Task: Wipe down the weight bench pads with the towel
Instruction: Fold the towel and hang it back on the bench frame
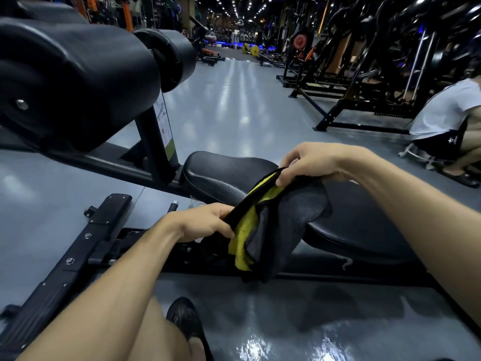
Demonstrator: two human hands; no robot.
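A dark grey towel [286,220] with a yellow side and black edging hangs between my two hands, just above the black seat pad [223,178] of the bench. My left hand [205,222] grips the towel's black edge at its lower left. My right hand [309,162] pinches the same edge higher up, at the right. The towel drapes down over the gap between the seat pad and a second long black pad [364,230] to its right. Large black roller pads [78,79] sit high on the left.
A black steel frame bar [78,254] with bolts runs along the floor at lower left. My knee and shoe [187,324] are at the bottom. A person in a white shirt [447,118] crouches at the right near black racks [364,74]. Grey floor stretches ahead.
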